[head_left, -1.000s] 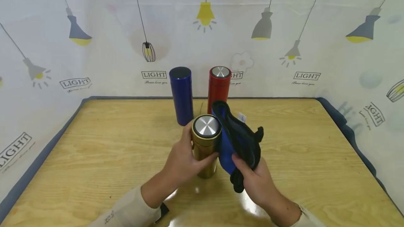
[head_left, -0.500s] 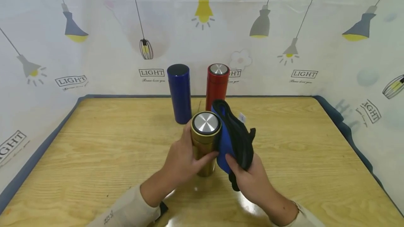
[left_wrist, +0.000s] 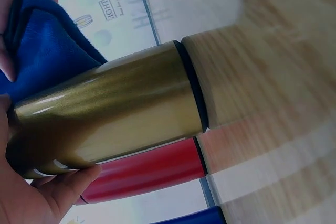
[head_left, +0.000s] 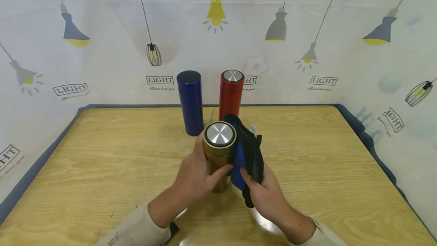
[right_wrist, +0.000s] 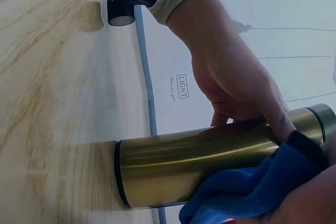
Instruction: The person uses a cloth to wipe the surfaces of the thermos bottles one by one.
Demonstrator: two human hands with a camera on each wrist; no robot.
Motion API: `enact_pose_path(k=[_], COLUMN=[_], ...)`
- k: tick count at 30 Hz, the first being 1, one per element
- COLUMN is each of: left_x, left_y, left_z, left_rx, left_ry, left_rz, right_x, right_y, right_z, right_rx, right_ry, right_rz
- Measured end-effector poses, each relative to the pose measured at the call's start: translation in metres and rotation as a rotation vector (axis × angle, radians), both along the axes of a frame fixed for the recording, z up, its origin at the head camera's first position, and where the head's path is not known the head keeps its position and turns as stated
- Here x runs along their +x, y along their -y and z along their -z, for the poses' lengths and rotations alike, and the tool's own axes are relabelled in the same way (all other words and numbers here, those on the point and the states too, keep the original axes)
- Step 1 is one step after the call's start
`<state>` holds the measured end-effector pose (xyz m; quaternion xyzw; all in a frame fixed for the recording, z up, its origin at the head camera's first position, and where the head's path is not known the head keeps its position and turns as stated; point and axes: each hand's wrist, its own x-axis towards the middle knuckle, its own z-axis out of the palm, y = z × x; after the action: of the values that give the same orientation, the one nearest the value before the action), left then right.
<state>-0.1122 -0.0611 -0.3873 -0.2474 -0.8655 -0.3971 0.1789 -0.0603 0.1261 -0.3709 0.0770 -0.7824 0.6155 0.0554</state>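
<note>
A gold thermos bottle (head_left: 220, 155) with a shiny silver lid stands upright on the table. My left hand (head_left: 192, 172) grips it around its upper body, thumb across the front, as the left wrist view also shows. In my right hand (head_left: 268, 194) is a folded blue cloth with black edging (head_left: 250, 155), pinched between thumb and fingers. In the right wrist view the blue cloth (right_wrist: 252, 187) lies against the side of the gold bottle (right_wrist: 184, 163). Behind stand a blue bottle (head_left: 190, 103) with a dark top and a red bottle (head_left: 231, 94) with a silver lid, its lower part hidden.
The wooden table (head_left: 119, 155) has a dark blue border along its back and sides. A white curtain (head_left: 112, 22) printed with lamps hangs behind it. A black camera device (right_wrist: 131, 6) is worn at the left wrist.
My right hand and the cloth have shifted left, the cloth turning more edge-on against the gold bottle. The left hand keeps its grip. The whole view has drifted slightly.
</note>
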Motion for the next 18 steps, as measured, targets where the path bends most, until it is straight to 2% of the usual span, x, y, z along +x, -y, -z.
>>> enact_pose_path(k=[5,11,15,18], left_x=[0.0007,0.0007,0.0013,0.0012], left_y=[0.0009,0.0021,0.0034,0.0043], left_z=[-0.0015,-0.0031,-0.0036,-0.0029], left_rx=[-0.002,-0.016,-0.016,-0.013], left_ry=[0.031,0.03,0.041,0.053], left_rz=[0.009,0.01,0.02,0.026], right_x=[0.0033,0.0059,0.0041,0.0016], right_y=[-0.0013,-0.0036,-0.0038,-0.0031], right_z=[-0.0018,-0.0029,-0.0019,0.0001], right_rx=[0.0,-0.008,-0.002,0.004], right_ry=[-0.13,-0.276,-0.272,-0.204], right_rz=[0.049,-0.002,-0.029,-0.029])
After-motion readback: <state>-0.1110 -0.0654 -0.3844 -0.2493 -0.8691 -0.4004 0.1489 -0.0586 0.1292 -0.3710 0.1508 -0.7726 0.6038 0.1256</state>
